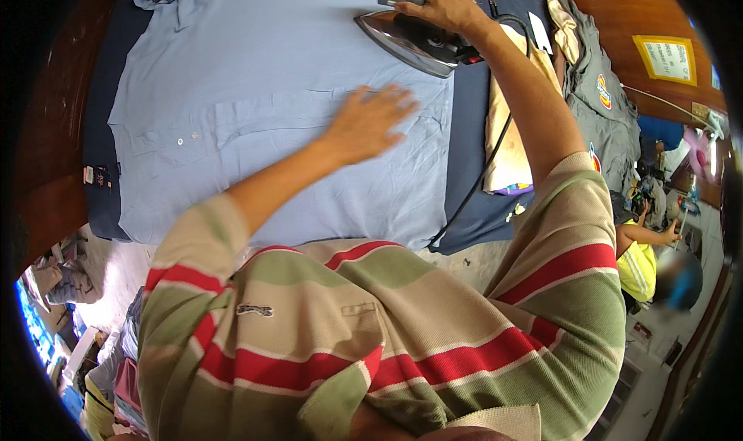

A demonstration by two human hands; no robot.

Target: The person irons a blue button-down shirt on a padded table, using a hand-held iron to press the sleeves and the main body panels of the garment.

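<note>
A light blue shirt [255, 54] lies spread on a dark navy cloth [472, 131], its button placket running across the middle with small white buttons. My right hand [445, 9] is wrapped round the grey handle of a clothes iron [410, 42]. The iron's soleplate rests at the shirt's right side, towards the far edge. Over the shirt's middle, to the right, my left hand [373, 122] is palm down with its fingers spread, slightly blurred, holding nothing. Whether it presses on the fabric or hovers just above, I cannot tell.
The iron's black cord [484, 166] crosses the navy cloth beneath my right arm. Right of it lie a folded cream cloth [499, 143] and dark grey garments [600, 93]. Another person in a yellow top [638, 271] is at the far right. Clothes [73, 275] are piled at lower left.
</note>
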